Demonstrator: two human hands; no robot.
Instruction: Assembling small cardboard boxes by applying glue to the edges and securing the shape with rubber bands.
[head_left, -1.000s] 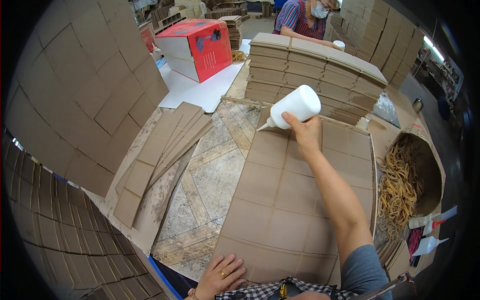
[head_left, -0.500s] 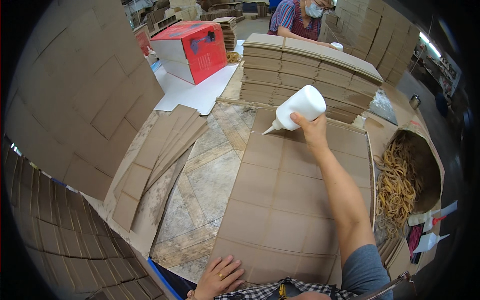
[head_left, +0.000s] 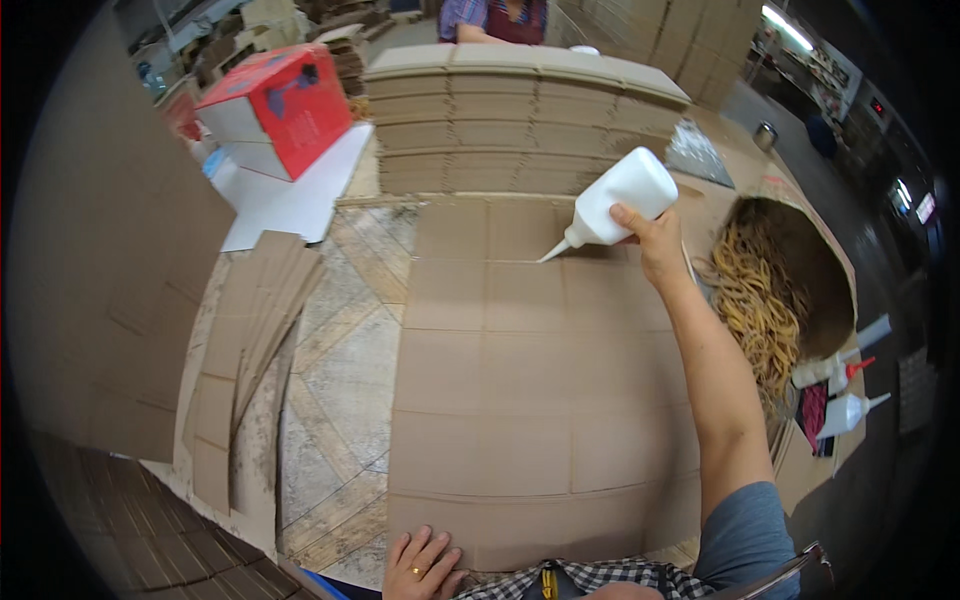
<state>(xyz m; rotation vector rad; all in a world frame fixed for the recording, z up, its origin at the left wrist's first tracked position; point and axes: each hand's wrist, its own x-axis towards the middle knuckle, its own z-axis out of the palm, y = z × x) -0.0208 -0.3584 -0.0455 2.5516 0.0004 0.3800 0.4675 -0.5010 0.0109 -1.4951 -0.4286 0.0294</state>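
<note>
The table [head_left: 345, 375] lies open just left of the gridded cardboard sheet [head_left: 525, 370] at centre, whose top edge nears a cardboard stack [head_left: 500, 125]. Upper right of centre, the fingers of the right hand [head_left: 650, 238] wrap the white bottle [head_left: 628, 192]; at bottom, those of the left hand [head_left: 422, 568], slightly spread, rest on the sheet.

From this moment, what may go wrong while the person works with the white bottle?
The bottle tilts nozzle-down in the right hand, its tip at a white line on the cardboard; a harder squeeze might leave a blob there.

The left hand rests at the cardboard's near left corner, so the far end might shift if dragged.

Rubber bands spill from their container near the right forearm, which might catch them.
</note>
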